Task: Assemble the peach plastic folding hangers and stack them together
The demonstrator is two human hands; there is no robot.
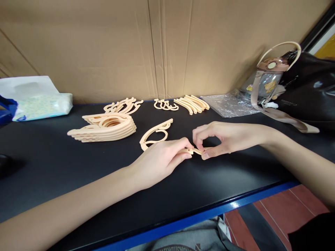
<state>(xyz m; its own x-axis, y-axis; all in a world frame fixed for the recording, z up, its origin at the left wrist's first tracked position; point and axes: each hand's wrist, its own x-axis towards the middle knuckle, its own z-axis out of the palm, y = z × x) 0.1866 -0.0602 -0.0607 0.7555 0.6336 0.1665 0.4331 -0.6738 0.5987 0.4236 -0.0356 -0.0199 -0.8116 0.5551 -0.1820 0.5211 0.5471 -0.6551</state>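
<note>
My left hand (163, 158) pinches the end of a cream plastic piece (186, 151), part of which is hidden under the palm. Right beside it, my right hand (216, 139) pinches another cream plastic piece (197, 151) between thumb and fingers; the two pieces meet in the small gap between my hands. Just behind my left hand lies a cream curved frame with a round hook (157, 134). Farther left is a stack of cream hanger-shaped frames (112, 129).
Loose cream parts (124, 105), hook pieces (165, 104) and curved arms (192, 104) lie along the back of the black table (104, 181). Tissues (43, 104) stand at left; a plastic bag (227, 104), a bottle (267, 82) and a black bag (314, 87) at right.
</note>
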